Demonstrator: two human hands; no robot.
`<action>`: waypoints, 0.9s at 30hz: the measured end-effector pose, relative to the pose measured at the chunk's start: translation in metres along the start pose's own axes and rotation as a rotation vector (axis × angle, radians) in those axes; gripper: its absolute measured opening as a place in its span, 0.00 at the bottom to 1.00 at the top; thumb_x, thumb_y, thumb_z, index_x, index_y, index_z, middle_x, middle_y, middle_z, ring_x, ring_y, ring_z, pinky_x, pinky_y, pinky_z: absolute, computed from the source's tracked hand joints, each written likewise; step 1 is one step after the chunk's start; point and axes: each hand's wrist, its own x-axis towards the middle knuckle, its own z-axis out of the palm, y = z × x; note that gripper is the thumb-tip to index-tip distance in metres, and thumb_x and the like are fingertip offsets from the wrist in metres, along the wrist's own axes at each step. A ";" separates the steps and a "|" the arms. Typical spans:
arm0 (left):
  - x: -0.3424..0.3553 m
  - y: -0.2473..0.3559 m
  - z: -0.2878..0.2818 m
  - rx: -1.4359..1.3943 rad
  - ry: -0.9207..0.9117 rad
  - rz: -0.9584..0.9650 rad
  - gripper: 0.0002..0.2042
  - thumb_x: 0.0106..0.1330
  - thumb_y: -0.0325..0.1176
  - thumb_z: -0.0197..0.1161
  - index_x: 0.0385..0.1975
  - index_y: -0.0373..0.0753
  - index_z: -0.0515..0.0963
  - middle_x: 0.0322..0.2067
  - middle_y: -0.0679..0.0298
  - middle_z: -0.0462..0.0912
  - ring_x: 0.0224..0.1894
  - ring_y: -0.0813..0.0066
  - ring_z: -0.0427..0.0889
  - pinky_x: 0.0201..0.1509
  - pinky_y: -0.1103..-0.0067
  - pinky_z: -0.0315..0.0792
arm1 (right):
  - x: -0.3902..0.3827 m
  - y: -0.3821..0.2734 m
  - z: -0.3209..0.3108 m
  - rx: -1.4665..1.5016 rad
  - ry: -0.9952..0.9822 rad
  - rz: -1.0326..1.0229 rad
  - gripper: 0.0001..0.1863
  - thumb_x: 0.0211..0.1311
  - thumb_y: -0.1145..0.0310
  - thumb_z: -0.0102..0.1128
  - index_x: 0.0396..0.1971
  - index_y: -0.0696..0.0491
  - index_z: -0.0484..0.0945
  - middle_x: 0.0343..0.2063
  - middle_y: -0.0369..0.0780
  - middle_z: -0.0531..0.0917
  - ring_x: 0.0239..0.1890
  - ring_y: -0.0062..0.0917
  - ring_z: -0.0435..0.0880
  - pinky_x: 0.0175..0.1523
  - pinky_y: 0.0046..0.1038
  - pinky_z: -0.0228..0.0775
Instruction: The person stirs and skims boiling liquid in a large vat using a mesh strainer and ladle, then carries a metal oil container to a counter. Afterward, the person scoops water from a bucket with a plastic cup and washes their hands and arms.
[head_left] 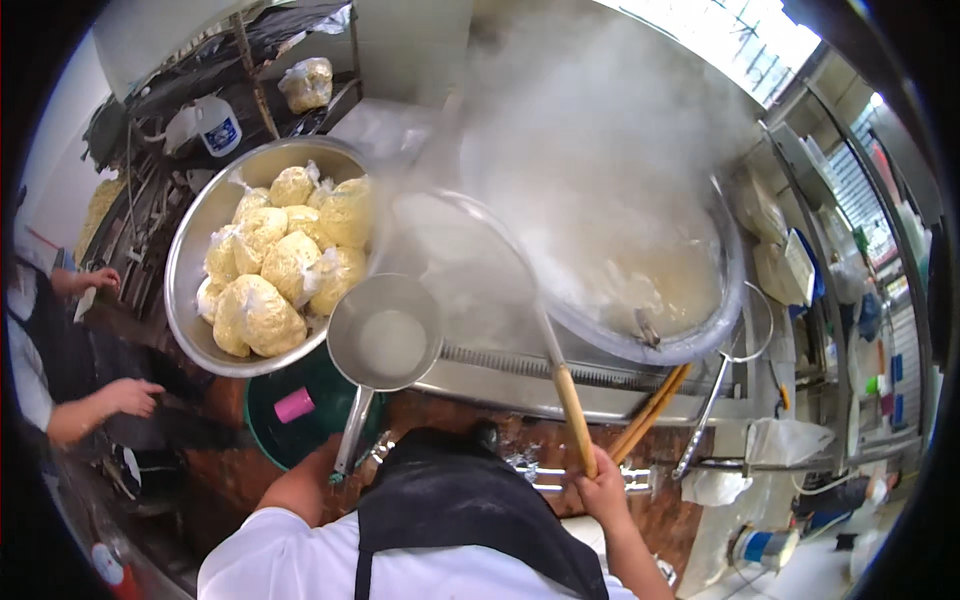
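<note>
A steaming cooking vat (690,300) of pale broth sits at the middle right, and everything else is placed from it. The right hand (603,492), below the vat at the counter's near edge, has its fingers wrapped closed around the wooden handle of a long-handled strainer (560,370), whose shaft runs up and left into the steam over the vat; its far end is lost in the vapour, so its head cannot be made out clearly. Left of the vat, the left hand (305,480) appears to grip the handle of a metal ladle (385,335), though the fingers are partly hidden; the ladle's round bowl holds whitish liquid. Further left of the vat stands a large steel basin (195,270) heaped with plastic bags of yellow noodles (285,265). Below that basin is a green bucket (275,430). Just under the vat's near rim lie wooden chopsticks (650,412) and metal tongs (705,410). Far left, another person's hand (135,395) rests apart.
</note>
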 end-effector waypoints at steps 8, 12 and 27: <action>-0.002 -0.013 -0.011 0.050 -0.030 -0.039 0.10 0.64 0.43 0.58 0.33 0.43 0.74 0.23 0.67 0.75 0.22 0.76 0.75 0.19 0.76 0.65 | -0.006 -0.029 -0.003 0.028 0.096 0.020 0.25 0.53 0.78 0.59 0.54 0.54 0.74 0.37 0.38 0.83 0.38 0.19 0.80 0.43 0.23 0.73; -0.012 -0.012 -0.007 0.085 -0.051 -0.033 0.10 0.64 0.42 0.58 0.31 0.43 0.74 0.22 0.67 0.74 0.21 0.76 0.74 0.19 0.77 0.64 | -0.008 -0.050 -0.015 0.086 0.049 0.141 0.21 0.57 0.74 0.60 0.53 0.56 0.74 0.30 0.32 0.80 0.27 0.13 0.76 0.33 0.19 0.70; -0.067 0.022 0.096 0.207 0.013 -0.095 0.09 0.66 0.38 0.57 0.26 0.42 0.74 0.19 0.68 0.72 0.18 0.78 0.71 0.17 0.79 0.60 | 0.010 0.046 -0.141 0.852 0.036 0.243 0.19 0.61 0.71 0.61 0.52 0.50 0.71 0.22 0.32 0.74 0.18 0.16 0.72 0.22 0.20 0.67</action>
